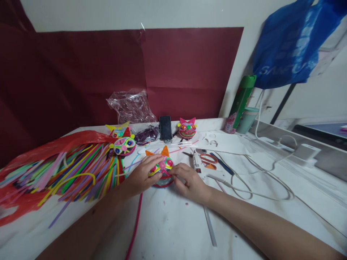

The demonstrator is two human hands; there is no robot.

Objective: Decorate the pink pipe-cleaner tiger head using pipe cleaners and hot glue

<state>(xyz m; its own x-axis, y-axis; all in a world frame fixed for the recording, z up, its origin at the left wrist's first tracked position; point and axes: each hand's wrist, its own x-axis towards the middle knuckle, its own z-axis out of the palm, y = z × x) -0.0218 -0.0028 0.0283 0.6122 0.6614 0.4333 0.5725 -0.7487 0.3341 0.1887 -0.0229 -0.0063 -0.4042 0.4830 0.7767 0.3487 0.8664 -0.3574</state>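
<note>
Craft head: round animal-face pc. (163, 174), btwn both hands on the white surface (173, 224); pointed orange ears, pink nose, round pink eyes w/ yellow-green trim, red curved rim at bottom.
L hand: (143, 174) holding the craft head; fingers across its upper L, thumb at lower L side.
R hand: (189, 182) fingers curled, narrow, tips touching R side of craft head; can't tell if they pinch any small pc.
Stems: (78, 171) big loose bundle, long, thin, multicolor, some bent, on L; lying in thin, wrinkled red plastic bag (73, 141).
Blue-eyed head: (124, 146) round, pink nose, red pointed ear, at R end of bundle; yellow-eared head (117, 132) just behind, partly hidden.
Pink-eared head: (187, 129) at back of surface, red eyes, green nose, R of upright dark phone (165, 128).
Purple tangle: (148, 135) thin shiny strands, L of phone; crinkled clear film (132, 107) behind.
Glue gun: (197, 162) white body, dark tip, near R hand; scissors (208, 159) w/ orange loop handles just beside, dark blue tool (224, 164) R of those.
Cable: (273, 198) whitish, looped on R side.
Strips: flat grey strip (210, 227) below R forearm; magenta stem (136, 224) running toward bottom edge.
Back R: green can (241, 103) next to pale green cup (247, 121); glossy blue bag (287, 47) hanging above.
Wall: smooth maroon sheet (189, 68), creased, w/ white above.
</note>
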